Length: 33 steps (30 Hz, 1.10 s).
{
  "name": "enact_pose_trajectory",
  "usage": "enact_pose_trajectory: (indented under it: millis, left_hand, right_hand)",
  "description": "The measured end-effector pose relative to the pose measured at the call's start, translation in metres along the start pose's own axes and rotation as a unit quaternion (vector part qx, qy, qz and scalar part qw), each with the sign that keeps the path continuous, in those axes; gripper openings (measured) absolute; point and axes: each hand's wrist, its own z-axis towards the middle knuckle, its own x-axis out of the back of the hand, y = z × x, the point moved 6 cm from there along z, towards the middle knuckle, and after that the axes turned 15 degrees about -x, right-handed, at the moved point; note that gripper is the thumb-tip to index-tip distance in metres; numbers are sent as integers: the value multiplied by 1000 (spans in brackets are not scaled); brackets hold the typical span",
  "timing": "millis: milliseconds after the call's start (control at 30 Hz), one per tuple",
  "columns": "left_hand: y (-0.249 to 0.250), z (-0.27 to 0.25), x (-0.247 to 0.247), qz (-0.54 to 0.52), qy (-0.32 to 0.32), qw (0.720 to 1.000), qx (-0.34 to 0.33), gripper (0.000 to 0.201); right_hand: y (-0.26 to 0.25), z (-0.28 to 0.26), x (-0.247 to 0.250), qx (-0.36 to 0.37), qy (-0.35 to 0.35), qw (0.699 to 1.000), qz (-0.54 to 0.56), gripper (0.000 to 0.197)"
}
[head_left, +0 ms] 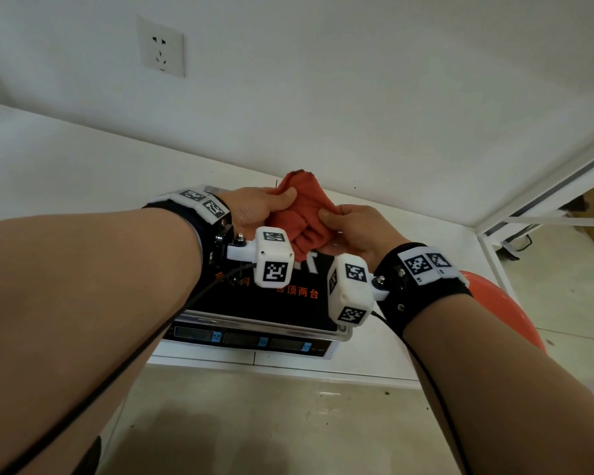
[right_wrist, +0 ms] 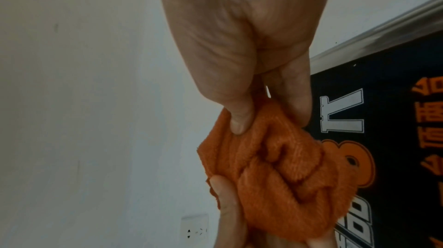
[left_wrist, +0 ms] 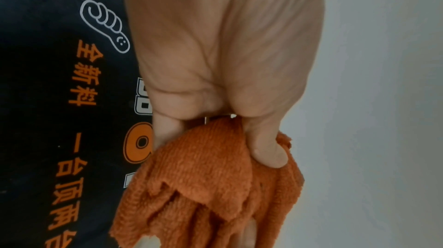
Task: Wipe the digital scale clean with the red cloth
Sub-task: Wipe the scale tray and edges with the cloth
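Observation:
The red cloth (head_left: 300, 214) is bunched up in the air above the back of the digital scale (head_left: 254, 303), held between both hands. My left hand (head_left: 261, 209) grips its left side, thumb pressed on top. My right hand (head_left: 352, 228) pinches its right side with thumb and fingers. In the left wrist view the cloth (left_wrist: 206, 185) hangs folded under my left thumb (left_wrist: 268, 151). In the right wrist view the cloth (right_wrist: 275, 172) is crumpled between both hands. The scale has a black platform with orange lettering (left_wrist: 72, 100) and a front display strip (head_left: 244, 337).
The scale stands on a white counter (head_left: 66, 159) against a white wall with a socket (head_left: 161, 46). A red round object (head_left: 504, 303) sits at the right, below the counter edge. A white frame (head_left: 546, 180) runs along the right side.

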Motion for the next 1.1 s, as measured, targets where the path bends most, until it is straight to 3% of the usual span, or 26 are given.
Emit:
enact_pose_trajectory:
  millis: [67, 167, 300, 433, 533, 633, 700, 767, 833, 867, 967, 1033, 1100]
  left_hand:
    - [0, 0, 2, 9, 11, 1000, 3, 41]
    - [1, 1, 7, 14, 36, 999, -1, 46]
    - [-1, -1, 9, -3, 23, 1000, 22, 37]
    - [-1, -7, 6, 3, -5, 999, 35, 28]
    - [3, -6, 5, 33, -22, 999, 23, 38]
    - [5, -13, 2, 57, -51, 996, 40, 27]
    - [9, -20, -1, 104, -56, 992, 51, 24]
    - [14, -21, 7, 166, -41, 984, 53, 24]
    - [17, -21, 21, 199, -16, 978, 57, 37]
    - [17, -21, 29, 210, -7, 976, 62, 39]
    - [14, -24, 44, 206, 24, 975, 78, 27]
    - [11, -24, 50, 209, 34, 974, 84, 27]
    - [11, -22, 54, 217, 43, 972, 83, 34]
  right_hand:
    - [-4, -2, 1, 7, 17, 1000, -6, 8]
    - [-11, -6, 6, 24, 36, 999, -9, 29]
    - [-2, -9, -11, -9, -49, 999, 17, 47]
    - [8, -12, -35, -27, -187, 978, 83, 45]
    - [8, -10, -37, -26, -198, 978, 54, 40]
    - [3, -9, -28, -22, -158, 987, 31, 28]
    - [-3, -7, -19, -11, -106, 994, 0, 30]
    - [-11, -2, -1, 16, -12, 999, -33, 34]
    - [-14, 6, 18, 50, 99, 990, -86, 28]
    - [-16, 9, 26, 75, 163, 972, -150, 24]
    - [-13, 12, 30, 107, 305, 865, -385, 17]
    - [0, 15, 25, 89, 327, 821, -460, 17]
    - [15, 21, 16, 65, 325, 800, -501, 19]
